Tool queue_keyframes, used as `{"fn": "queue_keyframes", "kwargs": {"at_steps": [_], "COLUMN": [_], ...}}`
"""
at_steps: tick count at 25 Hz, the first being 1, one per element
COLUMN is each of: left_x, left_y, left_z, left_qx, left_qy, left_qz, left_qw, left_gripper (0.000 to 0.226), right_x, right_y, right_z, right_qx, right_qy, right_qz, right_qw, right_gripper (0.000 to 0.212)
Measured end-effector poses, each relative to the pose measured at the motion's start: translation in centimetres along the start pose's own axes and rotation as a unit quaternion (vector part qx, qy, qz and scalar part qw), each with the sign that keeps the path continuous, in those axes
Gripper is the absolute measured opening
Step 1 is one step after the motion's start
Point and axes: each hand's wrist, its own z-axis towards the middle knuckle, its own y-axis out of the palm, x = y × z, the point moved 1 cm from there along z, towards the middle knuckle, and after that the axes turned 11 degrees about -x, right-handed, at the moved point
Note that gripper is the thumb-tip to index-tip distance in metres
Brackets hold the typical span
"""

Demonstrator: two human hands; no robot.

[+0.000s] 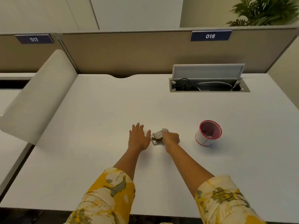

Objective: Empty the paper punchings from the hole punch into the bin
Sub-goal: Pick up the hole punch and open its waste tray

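**Taking hold of the punch**

My left hand [138, 137] lies flat on the desk [97, 118], fingers spread, just left of the punch [157, 136]. My right hand [171, 138] is curled over the punch's right side, closed on it. The punch sits on the desk between my hands; the bin [208, 133], a small red-rimmed cup, stands to the right, apart from it. I judge the best way is to lift the punch level, carry it over the bin's mouth, and only then open its base, so nothing scatters. My right hand hides the base tray, so I cannot tell whether it is open or how full. Something lies inside the bin, too blurred to name.
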Motion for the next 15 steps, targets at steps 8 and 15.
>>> {"fn": "queue_keyframes", "kwargs": {"at_steps": [8,15], "left_x": [-0.4,1.2], "left_y": [0.4,0.6], "left_z": [-0.1,-0.2], "left_qx": [-0.012,-0.012], "left_qy": [-0.013,0.0], "left_qz": [0.074,-0.219], "left_qw": [0.997,0.976], "left_gripper": [0.049,0.037], "right_x": [0.3,-0.4], "right_y": [-1.2,-1.6], "right_z": [0.6,-0.2], "right_qx": [-0.051,-0.131], "right_qy": [-0.048,-0.095], "right_qz": [-0.023,-0.029], "right_qw": [0.997,0.986], "right_gripper": [0.019,0.03]}}
